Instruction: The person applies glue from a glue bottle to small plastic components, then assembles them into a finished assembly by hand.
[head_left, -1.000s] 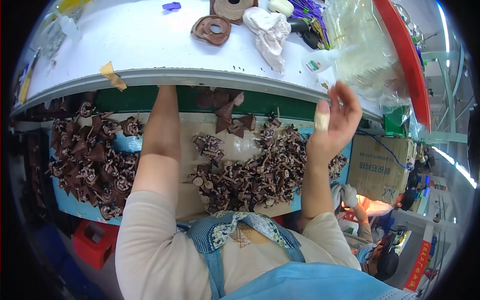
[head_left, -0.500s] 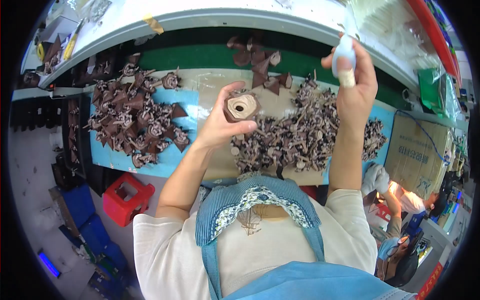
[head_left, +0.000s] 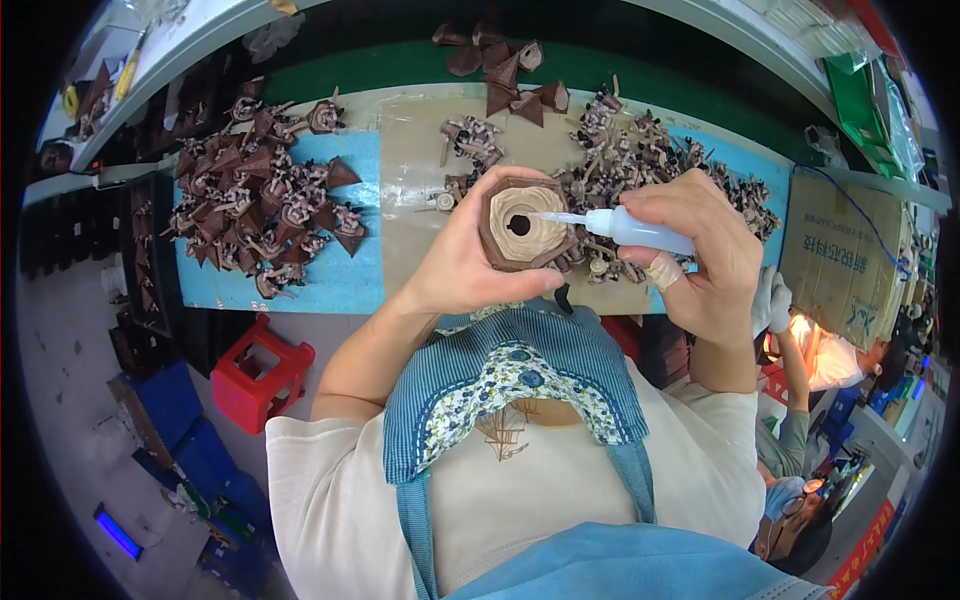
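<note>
In my left hand (head_left: pixel 455 255) is a brown, many-sided hollow piece (head_left: pixel 497 248), its cream face with a dark round hole turned up. My fingers and thumb wrap round its sides. A small translucent squeeze bottle (head_left: pixel 652 232) with a thin nozzle is gripped in my right hand (head_left: pixel 705 260). The nozzle tip reaches over the cream face, right beside the hole; whether it touches cannot be told. Tape is wrapped round my right thumb. Behind and beside my hands lie small brown and cream figure parts (head_left: pixel 630 165) in a heap.
Another heap of brown pointed pieces (head_left: pixel 255 200) covers the left of the blue-and-tan table (head_left: pixel 410 150). A few brown pieces (head_left: pixel 525 95) lie at the back. A white shelf edge (head_left: pixel 220 45) crosses above. A red stool (head_left: pixel 262 370), a cardboard box (head_left: pixel 835 260) and a co-worker (head_left: pixel 800 500) are around.
My right hand has brought the squeeze bottle down from the upper right and tilted it sideways, nozzle toward the piece. My left hand has brought the piece closer, its hole turned up.
</note>
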